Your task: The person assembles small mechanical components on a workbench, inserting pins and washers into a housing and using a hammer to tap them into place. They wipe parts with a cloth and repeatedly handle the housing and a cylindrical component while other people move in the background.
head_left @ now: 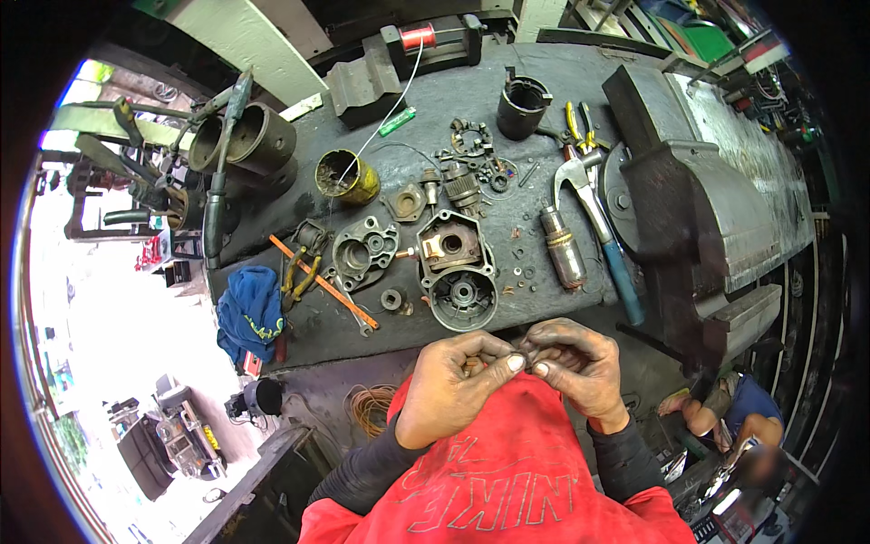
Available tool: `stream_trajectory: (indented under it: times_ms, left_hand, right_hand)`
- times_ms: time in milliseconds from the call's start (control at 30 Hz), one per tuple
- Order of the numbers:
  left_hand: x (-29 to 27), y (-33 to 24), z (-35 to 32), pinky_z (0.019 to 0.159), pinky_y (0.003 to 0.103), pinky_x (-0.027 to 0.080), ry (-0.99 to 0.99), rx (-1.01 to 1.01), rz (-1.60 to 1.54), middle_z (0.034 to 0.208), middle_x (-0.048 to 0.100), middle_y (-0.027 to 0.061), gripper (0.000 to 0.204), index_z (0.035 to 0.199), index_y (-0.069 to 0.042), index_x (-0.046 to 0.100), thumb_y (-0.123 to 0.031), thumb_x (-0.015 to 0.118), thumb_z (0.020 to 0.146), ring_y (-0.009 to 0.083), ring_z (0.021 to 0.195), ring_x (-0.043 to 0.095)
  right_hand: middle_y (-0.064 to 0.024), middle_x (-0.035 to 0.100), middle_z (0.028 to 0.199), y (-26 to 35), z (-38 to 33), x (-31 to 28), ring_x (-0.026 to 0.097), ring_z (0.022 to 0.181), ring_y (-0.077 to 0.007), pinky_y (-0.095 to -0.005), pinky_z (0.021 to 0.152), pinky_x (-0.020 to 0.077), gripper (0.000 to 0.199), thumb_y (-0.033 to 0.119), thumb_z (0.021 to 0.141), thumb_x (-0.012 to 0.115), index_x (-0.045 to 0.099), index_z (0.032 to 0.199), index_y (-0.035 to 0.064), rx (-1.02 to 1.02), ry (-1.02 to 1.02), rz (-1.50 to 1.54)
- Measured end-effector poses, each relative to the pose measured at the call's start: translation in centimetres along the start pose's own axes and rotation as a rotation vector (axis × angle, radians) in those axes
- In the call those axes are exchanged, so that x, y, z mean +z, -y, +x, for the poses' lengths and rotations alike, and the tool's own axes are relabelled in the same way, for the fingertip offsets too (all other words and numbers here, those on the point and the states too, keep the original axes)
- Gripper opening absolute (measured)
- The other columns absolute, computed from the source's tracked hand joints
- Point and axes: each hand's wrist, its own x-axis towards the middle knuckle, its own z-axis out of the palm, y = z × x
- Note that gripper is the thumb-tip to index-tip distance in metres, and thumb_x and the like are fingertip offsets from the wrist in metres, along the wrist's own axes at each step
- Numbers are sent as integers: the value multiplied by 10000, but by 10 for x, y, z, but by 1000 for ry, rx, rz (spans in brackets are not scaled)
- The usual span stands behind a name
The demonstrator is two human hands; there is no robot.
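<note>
My left hand (458, 385) and my right hand (583, 370) meet just off the bench's front edge, before my red shirt. Both pinch thumb against fingers at one small dark piece, too hidden between the fingertips to name. Closest on the bench is a grey metal motor housing (489, 283) with a round open end. Left of it lie a cast end cover (349, 258) and a small round socket-like part (392, 299). To the right lies a motor armature (565, 254) with a copper-coloured band, beside small washers (517, 271).
A claw hammer (619, 272) with a blue handle lies by a large vise (680, 218). Pliers (294, 274), an orange strip (317, 276), a blue cloth (249, 308) and a yellow can (361, 188) occupy the left. Another person (748, 408) sits low at the right.
</note>
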Motion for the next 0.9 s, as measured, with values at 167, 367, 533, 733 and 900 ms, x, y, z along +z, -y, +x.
stream_trajectory:
  times_ms: [167, 367, 533, 733, 900]
  left_hand:
    - [-10, -9, -2, 688, 220, 470, 33, -29, -18, 894, 712, 5, 189, 1057, 25, 753, -150, 791, 998, 37, 798, 585]
    - [-19, -21, 0, 678, 228, 459, 87, -23, -114, 900, 696, 16, 277, 1121, 37, 743, -229, 746, 1042, 59, 794, 575]
    - [-29, -30, -5, 659, 229, 450, 47, 126, -153, 896, 697, 0, 245, 1132, 24, 754, -203, 748, 1037, 49, 777, 557]
    - [-33, -50, 3, 545, 305, 427, -506, 507, 410, 777, 666, 10, 173, 1101, -55, 790, -111, 805, 937, 80, 617, 517]
    - [-34, -60, 34, 677, 397, 516, -646, 729, 798, 833, 634, 81, 231, 1099, -104, 790, -179, 831, 884, 248, 734, 632]
  right_hand:
    - [-184, 738, 1167, 12, 19, -7, 722, 1082, -234, -353, 888, 616, 290, -57, 863, 820, 774, 1149, -39, -172, 180, -345]
    - [-175, 701, 1215, 23, 35, 2, 706, 1064, -213, -317, 882, 599, 370, -69, 853, 826, 740, 1212, -54, -24, 191, -93]
    - [-179, 663, 1258, 31, 48, 5, 701, 1063, -200, -317, 894, 595, 387, -79, 848, 811, 707, 1220, -85, 40, 214, 7]
    - [-171, 705, 1113, 58, 69, 5, 713, 992, -217, -342, 846, 588, 255, -47, 837, 831, 738, 1073, -68, -14, 167, -161]
    - [-138, 765, 949, 96, 105, -2, 733, 916, -250, -363, 821, 575, 191, 62, 835, 882, 778, 969, -24, -193, 220, -647]
